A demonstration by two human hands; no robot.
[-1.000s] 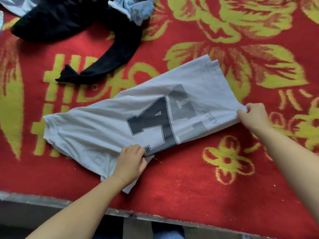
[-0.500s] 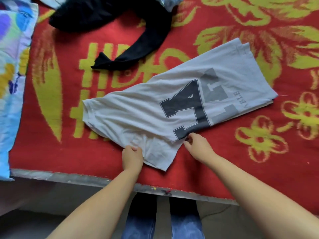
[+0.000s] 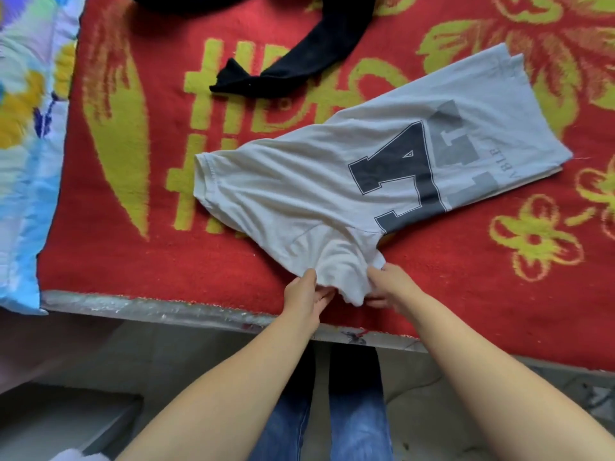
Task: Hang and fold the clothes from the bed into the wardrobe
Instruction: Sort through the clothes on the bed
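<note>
Single head-worn view, steeply downward and forward, close over the near edge of the bed [image 3: 139, 261].

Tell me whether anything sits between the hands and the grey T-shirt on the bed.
Nothing visible does. The left hand and right hand already hold the near sleeve of the T-shirt. The black garment lies apart, farther back.
</note>
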